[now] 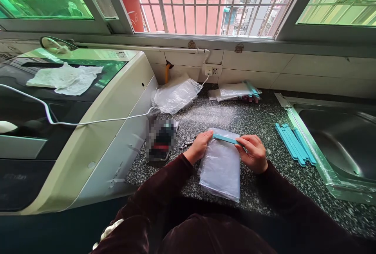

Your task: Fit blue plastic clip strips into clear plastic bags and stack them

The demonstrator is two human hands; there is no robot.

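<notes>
A stack of clear plastic bags (221, 168) lies on the speckled granite counter (258, 121) in front of me. Across its top edge sits a teal plastic strip (225, 139). My left hand (199, 146) pinches the strip's left end and the bag edge. My right hand (252, 153) is closed on the strip's right end. Both sleeves are dark maroon.
Several loose teal strips (293, 144) lie to the right beside a steel sink (337, 140). Finished bags with strips (235, 90) are stacked by the wall. A crumpled clear bag (176, 95), a blurred dark object (161, 139) and a washing machine (73, 128) with a white cable stand left.
</notes>
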